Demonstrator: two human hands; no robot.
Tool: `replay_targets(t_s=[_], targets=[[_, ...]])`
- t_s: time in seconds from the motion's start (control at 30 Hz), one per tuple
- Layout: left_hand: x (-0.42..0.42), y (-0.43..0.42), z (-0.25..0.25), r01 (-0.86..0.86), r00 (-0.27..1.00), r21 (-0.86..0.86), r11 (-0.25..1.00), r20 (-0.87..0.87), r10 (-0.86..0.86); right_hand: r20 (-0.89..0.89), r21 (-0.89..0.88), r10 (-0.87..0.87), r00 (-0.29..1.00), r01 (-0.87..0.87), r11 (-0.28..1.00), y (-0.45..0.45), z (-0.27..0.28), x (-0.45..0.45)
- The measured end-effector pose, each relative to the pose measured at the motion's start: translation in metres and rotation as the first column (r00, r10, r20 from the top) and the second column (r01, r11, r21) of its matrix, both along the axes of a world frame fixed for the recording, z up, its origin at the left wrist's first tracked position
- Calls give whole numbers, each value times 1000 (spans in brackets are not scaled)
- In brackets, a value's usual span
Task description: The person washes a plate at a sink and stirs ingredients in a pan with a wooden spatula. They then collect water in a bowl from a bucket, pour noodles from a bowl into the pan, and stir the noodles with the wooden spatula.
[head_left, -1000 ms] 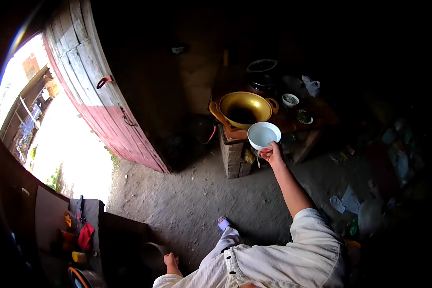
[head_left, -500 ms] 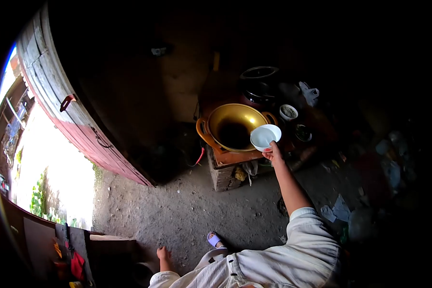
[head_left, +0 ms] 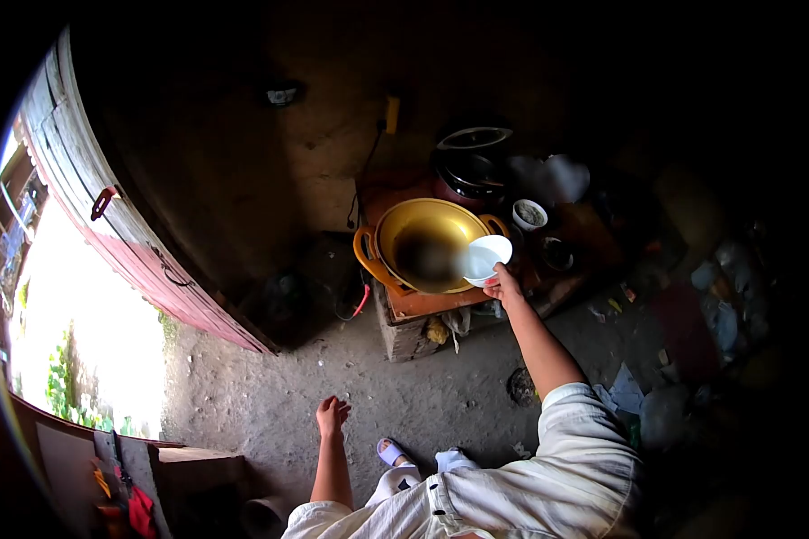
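My right hand (head_left: 504, 284) grips a white bowl (head_left: 488, 256) by its near rim and side. The bowl tilts left over the right part of a gold wok (head_left: 407, 212) with orange handles, and a pale blur shows in the wok beside the bowl's lip. The bottom of the wok looks dark. Low over the dirt floor, well away from the wok, hangs my left hand (head_left: 333, 413), fingers loosely bent and somewhat apart, with nothing in it.
The wok stands on a low reddish-brown table (head_left: 411, 305). Behind it is a dark lidded pot (head_left: 473, 175); to the right sit a small white bowl (head_left: 529, 215) and a dark dish (head_left: 556, 255). Plastic litter (head_left: 724, 314) lies at right. A wooden door (head_left: 108, 211) stands at left.
My right hand has tipped the white bowl further toward the wok, and a pale blur now shows at its lip. My left hand has risen forward from beside my body. The view has shifted slightly.
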State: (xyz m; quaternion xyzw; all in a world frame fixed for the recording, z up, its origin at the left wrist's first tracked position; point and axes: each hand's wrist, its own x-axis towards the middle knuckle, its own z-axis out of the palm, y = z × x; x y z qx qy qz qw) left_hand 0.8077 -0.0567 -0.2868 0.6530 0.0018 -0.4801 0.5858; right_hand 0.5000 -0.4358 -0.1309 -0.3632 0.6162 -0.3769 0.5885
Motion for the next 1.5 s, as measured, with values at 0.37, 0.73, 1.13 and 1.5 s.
replay_targets(t_s=[0.37, 0.73, 1.13, 1.5], targets=[[7, -197, 141, 512, 224, 30, 858, 960, -167, 9, 70, 36, 999, -37, 997, -17, 19, -7], [5, -246, 150, 502, -284, 560, 660, 827, -486, 190, 146, -45, 981, 17, 989, -10, 41, -24], [0, -156, 72, 545, 64, 221, 809, 951, -303, 617, 72, -34, 786, -13, 997, 51, 59, -42], [1, -50, -17, 427, 316, 323, 845, 822, -474, 574, -17, 43, 818, -41, 999, 116, 58, -59]])
